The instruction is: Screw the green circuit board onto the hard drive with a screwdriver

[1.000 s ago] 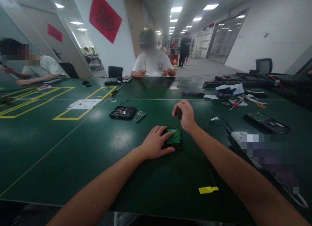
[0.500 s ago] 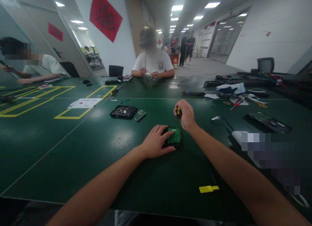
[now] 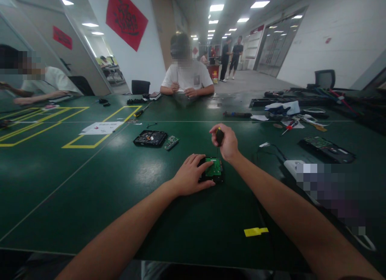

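Left hand (image 3: pixel 193 173) lies flat, fingers spread, pressing the hard drive (image 3: pixel 212 170) near the desk's (image 3: pixel 90 183) middle, its green circuit board (image 3: pixel 214 167) facing up and apparently not yet removed; right hand (image 3: pixel 224 142), clenched, holds a screwdriver (image 3: pixel 219 136) upright, tip down over the board's far edge.

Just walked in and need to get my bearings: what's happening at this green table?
A person steadies a hard drive, its green circuit board facing up, with the left hand. The right hand holds a screwdriver upright with its tip down on the board. A second drive and a loose board lie farther back. Another person sits across the table.
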The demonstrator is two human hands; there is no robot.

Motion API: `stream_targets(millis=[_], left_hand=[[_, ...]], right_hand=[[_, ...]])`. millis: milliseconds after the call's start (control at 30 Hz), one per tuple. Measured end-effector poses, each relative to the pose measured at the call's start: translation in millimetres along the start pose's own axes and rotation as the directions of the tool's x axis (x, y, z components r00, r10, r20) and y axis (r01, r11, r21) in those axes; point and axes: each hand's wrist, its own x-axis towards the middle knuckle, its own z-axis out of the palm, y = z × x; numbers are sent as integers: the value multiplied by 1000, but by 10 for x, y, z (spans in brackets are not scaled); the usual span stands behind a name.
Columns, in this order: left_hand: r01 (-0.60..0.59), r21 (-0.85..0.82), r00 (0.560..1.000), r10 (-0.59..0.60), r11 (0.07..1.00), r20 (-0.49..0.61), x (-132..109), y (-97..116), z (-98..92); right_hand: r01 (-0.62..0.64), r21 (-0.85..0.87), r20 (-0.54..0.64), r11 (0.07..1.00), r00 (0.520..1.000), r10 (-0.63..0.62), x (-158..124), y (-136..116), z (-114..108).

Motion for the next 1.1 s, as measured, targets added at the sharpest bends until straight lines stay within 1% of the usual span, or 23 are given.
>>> stream_targets(millis=[100, 200, 300, 400, 533, 667, 833, 1000, 1100], left_hand=[[-4, -9, 1000, 4, 1000, -3, 2, -8, 8], [4, -11, 1000, -4, 1000, -7, 0, -14, 17], [6, -1, 1000, -6, 1000, 4, -2, -8, 13], [1, -4, 1000, -1, 1000, -2, -2, 2, 6], [5, -12, 1000, -5, 1000, -11, -4, -2, 10], [9, -9, 1000, -9, 1000, 1, -7, -9, 11], [3, -7, 1000, -3, 1000, -1, -6, -1, 3], [6, 6, 1000, -6, 1000, 3, -3, 0, -6], [5, 4, 1000, -5, 1000, 0, -4, -4, -3]], right_hand=[[-10, -39, -31, 999, 999, 9, 6, 20, -2], [-2, -10, -42, 1000, 999, 1, 13, 34, -7], [-17, 25, -15, 1000, 1000, 18, 9, 13, -3], [-59, 15, 17, 998, 998, 59, 2, -32, 12], [-34, -11, 47, 999, 998, 35, 3, -47, 28], [-14, 24, -3, 1000, 1000, 15, 22, -9, 4], [-30, 32, -71, 999, 997, 32, 46, 12, -22], [3, 7, -62, 1000, 998, -2, 20, 12, -3], [-47, 23, -22, 999, 999, 48, 0, -4, 9]])
